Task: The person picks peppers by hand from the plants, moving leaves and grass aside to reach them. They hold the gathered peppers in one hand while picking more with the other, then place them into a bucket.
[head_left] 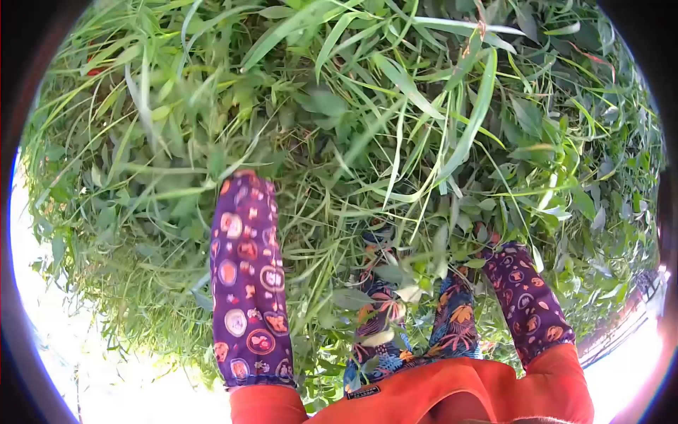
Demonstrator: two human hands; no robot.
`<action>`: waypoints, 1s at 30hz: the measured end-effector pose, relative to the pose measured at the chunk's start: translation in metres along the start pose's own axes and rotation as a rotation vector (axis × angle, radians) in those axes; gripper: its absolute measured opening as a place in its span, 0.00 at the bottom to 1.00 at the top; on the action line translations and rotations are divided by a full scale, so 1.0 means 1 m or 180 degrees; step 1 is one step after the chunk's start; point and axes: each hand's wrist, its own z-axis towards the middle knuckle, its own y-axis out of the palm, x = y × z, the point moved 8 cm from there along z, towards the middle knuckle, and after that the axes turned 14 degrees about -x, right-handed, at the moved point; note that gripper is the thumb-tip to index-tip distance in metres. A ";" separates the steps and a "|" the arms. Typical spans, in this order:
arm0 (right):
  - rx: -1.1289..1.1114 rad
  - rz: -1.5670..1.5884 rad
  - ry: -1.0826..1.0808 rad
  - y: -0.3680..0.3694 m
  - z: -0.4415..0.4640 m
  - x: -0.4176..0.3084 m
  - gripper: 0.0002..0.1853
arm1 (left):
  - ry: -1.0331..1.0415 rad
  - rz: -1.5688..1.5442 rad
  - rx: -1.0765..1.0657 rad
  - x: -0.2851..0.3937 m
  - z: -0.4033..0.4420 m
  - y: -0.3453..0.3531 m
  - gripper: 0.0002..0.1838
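My left arm, in a purple patterned sleeve cover, reaches forward into tall green grass (304, 205). Only a sliver of my left hand (244, 172) shows past the cuff; blades and leaves hide its fingers. Lower down on the right, my right hand (487, 237) is among leafy stems (441, 244), close to my legs. Leaves cover most of it, so whether it grips any stems cannot be made out. Long grass blades (470, 120) arch up in front of the right hand.
Dense broad-leaved plants (544, 120) and grass surround both arms. My legs in flower-patterned trousers (452, 314) stand among the plants, with leaves across them. My orange top (424, 396) fills the bottom edge. A small red thing (95, 71) shows at the upper left.
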 end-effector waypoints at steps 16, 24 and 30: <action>-0.1116 -0.0937 -0.0229 -0.019 -0.007 -0.099 0.16 | -0.0751 -0.1509 -0.0085 -0.142 -0.344 0.064 0.19; 0.1518 0.0535 -0.1892 -0.345 0.013 -0.283 0.12 | -0.2448 -0.1706 0.0869 -0.176 -0.382 0.034 0.27; 0.1896 0.1942 -0.2676 -0.442 0.116 -0.404 0.20 | -0.1842 -0.4921 0.0987 -0.197 -0.402 0.048 0.22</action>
